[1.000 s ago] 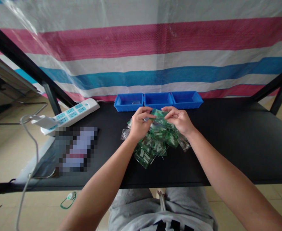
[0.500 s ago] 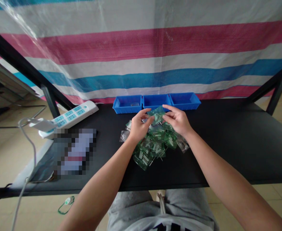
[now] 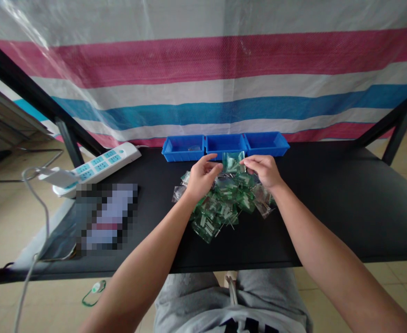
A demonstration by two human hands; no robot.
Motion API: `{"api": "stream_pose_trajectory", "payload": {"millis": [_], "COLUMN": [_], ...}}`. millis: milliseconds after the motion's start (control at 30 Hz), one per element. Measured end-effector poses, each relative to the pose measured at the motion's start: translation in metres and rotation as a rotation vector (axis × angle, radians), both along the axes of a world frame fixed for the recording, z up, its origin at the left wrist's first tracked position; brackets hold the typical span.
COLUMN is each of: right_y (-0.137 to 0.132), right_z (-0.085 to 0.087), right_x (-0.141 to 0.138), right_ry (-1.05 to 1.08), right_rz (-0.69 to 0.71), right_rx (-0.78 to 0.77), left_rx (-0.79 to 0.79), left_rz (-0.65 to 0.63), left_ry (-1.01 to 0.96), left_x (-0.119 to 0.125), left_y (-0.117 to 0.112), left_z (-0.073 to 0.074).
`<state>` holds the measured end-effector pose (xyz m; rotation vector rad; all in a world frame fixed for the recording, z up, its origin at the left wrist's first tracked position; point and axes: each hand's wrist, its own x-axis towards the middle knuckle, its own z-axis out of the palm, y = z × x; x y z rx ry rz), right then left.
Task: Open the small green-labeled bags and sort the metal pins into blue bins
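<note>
Left hand [image 3: 200,178], right hand [image 3: 264,170] pinch crinkly clear-green packet [image 3: 232,163].

— What is that flat black rectangular table [image 3: 328,203] carrying?

— Along its far edge, at twelve o'clock, three open blue plastic bins [image 3: 225,145] stand in a row, touching side to side. Just nearer, in the middle, lies a heap of small clear plastic bags with green contents [image 3: 224,203].

— And to the side?

— At ten o'clock, a long white power strip with pale blue sockets [image 3: 95,166] lies slanted by the far left corner. At nine o'clock, near the left edge, a blurred flat object [image 3: 106,215] rests on the top.
</note>
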<state>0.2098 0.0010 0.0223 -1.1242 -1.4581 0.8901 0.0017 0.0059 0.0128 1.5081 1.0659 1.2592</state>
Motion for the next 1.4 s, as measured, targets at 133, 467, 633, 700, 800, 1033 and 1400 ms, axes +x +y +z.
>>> {"api": "stream_pose_trajectory", "payload": {"millis": [133,467,633,700,800,1033,1400], "right_y": [0.017,0.032,0.032,0.031,0.028,0.024,0.033], "right_z": [-0.009,-0.019,-0.022,-0.022,-0.024,-0.033,-0.048], "right_x": [0.013,0.046,0.044,0.041,0.036,0.027,0.027], "right_ry": [0.186,0.198,0.146,0.123,0.046,-0.545,-0.833], "right_rz": [-0.236,-0.416,-0.361,-0.345,-0.301,-0.194,-0.104], "right_rx": [-0.085,-0.110,-0.065,-0.057,-0.031,0.206,0.241], "left_rx": [0.065,0.121,0.164,0.175,0.196,0.186,0.143], "left_rz": [0.126,0.245,0.222,0.218,0.217,0.234,0.151], "left_ry": [0.066,0.483,0.524,0.564,0.658,0.869,0.988], "left_x": [-0.014,-0.034,-0.033,-0.034,-0.038,-0.049,-0.042], "left_y": [0.011,0.022,0.020,0.020,0.022,0.031,0.026], "left_z": [-0.001,-0.007,-0.006,-0.005,-0.004,-0.015,-0.013]}}
